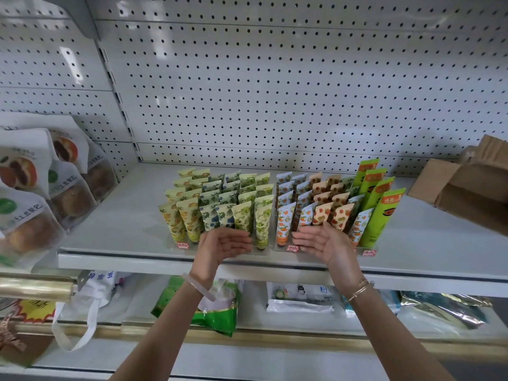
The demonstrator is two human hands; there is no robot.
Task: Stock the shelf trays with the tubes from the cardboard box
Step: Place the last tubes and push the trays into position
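1. Left hand [223, 244]: fingers relaxed, apart, empty, v. near front tubes [210, 213] in left tray [182, 245]; a bump could domino them.
2. Right hand [322, 243]: likewise spread (holds nothing) by right tray [369, 253].
3. Cardboard box [464, 185]: far right, contents hidden.

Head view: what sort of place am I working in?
Most likely a small retail shop: a pegboard-backed shelf, tubes standing in rows in clear trays with red price tags at the front, and bagged pastries on display to the left.
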